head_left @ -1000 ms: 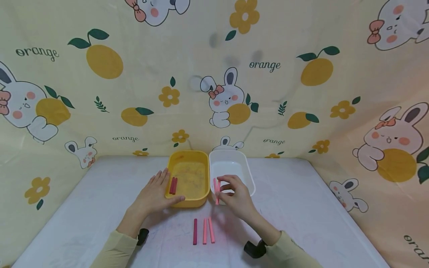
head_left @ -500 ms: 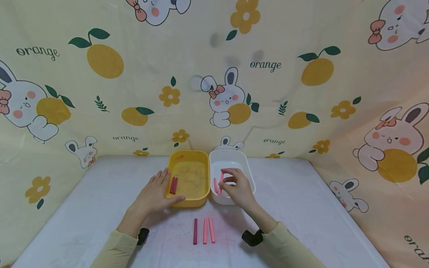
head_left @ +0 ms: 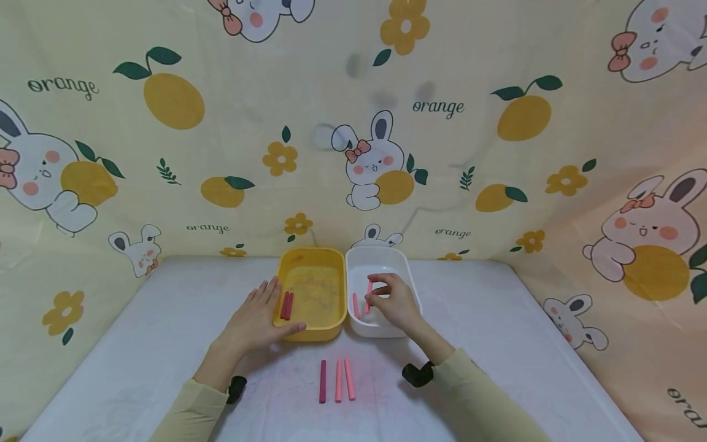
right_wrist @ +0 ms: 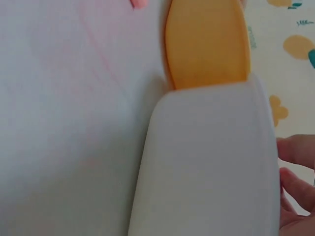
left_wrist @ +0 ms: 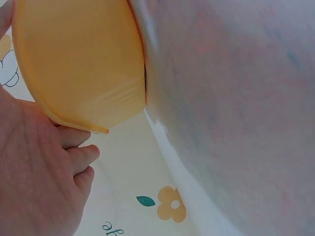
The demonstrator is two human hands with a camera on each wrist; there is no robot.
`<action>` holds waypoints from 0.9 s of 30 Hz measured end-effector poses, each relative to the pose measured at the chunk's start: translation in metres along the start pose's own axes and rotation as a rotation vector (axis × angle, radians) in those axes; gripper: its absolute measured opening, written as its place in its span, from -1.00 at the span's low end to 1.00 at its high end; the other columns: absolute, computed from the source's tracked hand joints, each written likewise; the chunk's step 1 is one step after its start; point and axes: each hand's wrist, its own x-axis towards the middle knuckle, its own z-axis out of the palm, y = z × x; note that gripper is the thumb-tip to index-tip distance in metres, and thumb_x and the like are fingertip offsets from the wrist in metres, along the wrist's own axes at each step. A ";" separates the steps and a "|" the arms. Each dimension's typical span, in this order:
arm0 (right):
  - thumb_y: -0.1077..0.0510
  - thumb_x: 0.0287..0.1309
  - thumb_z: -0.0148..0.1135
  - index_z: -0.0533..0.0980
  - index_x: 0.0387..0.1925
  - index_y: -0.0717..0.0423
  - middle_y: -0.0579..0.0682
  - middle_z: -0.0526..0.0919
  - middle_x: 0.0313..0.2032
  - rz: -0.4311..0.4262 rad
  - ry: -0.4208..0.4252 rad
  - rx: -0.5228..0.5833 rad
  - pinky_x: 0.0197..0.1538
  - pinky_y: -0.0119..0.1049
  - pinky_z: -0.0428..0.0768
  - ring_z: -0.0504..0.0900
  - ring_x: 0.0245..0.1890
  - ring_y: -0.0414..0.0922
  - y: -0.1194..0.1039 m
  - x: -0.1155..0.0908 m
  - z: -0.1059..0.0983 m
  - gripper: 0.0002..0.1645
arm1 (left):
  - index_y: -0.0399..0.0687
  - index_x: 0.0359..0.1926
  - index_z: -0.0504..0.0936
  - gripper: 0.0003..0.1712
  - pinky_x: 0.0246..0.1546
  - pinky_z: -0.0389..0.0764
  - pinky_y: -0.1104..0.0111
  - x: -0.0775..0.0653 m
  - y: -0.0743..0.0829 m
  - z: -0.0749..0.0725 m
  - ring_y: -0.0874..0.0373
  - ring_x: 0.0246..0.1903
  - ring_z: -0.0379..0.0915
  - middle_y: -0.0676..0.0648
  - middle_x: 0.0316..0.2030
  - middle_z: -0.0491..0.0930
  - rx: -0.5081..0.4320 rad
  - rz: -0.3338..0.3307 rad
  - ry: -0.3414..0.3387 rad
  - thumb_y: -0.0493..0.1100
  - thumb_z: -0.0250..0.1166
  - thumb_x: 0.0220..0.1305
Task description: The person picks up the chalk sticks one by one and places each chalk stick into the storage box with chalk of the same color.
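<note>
In the head view my right hand (head_left: pixel 395 302) pinches a stick of pink chalk (head_left: pixel 369 297) between thumb and fingers, over the white tub (head_left: pixel 415 294). Another pink chalk stick (head_left: pixel 356 306) lies inside that tub at its left. My left hand (head_left: pixel 253 320) rests on the left side of the yellow tub (head_left: pixel 341 307), fingers fairly straight along the rim and thumb across the near edge. Two dark red chalk sticks (head_left: pixel 287 305) lie in the yellow tub beside this hand. The right wrist view shows fingers (right_wrist: pixel 298 187) behind the white tub's rim, the held chalk hidden.
Nearer on the white-covered table (head_left: pixel 221 288) lie a dark magenta chalk stick (head_left: pixel 323 382) and two pink chalk sticks (head_left: pixel 343 380), side by side. The two tubs stand edge to edge near the back. A patterned cloth (head_left: pixel 309 80) hangs behind the table.
My right hand has moved away and slightly right with the pink chalk, from beside the other pink stick to farther over the white tub. The left hand stays put.
</note>
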 end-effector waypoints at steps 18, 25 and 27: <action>0.31 0.19 0.45 0.65 0.11 0.21 0.10 0.67 0.00 0.105 -0.263 -0.063 -0.09 -0.27 0.77 0.80 -0.29 -0.11 0.017 0.031 -0.003 -0.57 | -0.38 0.61 -0.01 0.38 0.59 -0.10 -0.14 0.001 -0.001 0.001 -0.30 0.61 -0.20 -0.32 0.63 -0.10 0.002 0.005 0.001 0.59 0.19 0.21; 0.28 0.24 0.41 0.65 0.13 0.21 0.05 0.74 -0.13 0.157 -0.342 -0.091 -0.07 -0.30 0.75 0.77 -0.27 -0.12 0.024 0.042 -0.001 -0.59 | -0.37 0.61 -0.01 0.38 0.59 -0.09 -0.14 0.000 0.000 0.001 -0.30 0.61 -0.19 -0.31 0.64 -0.10 0.008 0.002 0.004 0.60 0.17 0.20; 0.28 0.24 0.42 0.66 0.12 0.20 0.05 0.73 -0.15 0.167 -0.351 -0.106 -0.08 -0.32 0.73 0.73 -0.27 -0.12 0.026 0.045 0.000 -0.59 | -0.37 0.61 -0.01 0.38 0.59 -0.09 -0.14 0.000 0.001 0.001 -0.31 0.61 -0.19 -0.32 0.63 -0.10 0.005 0.003 0.005 0.60 0.17 0.20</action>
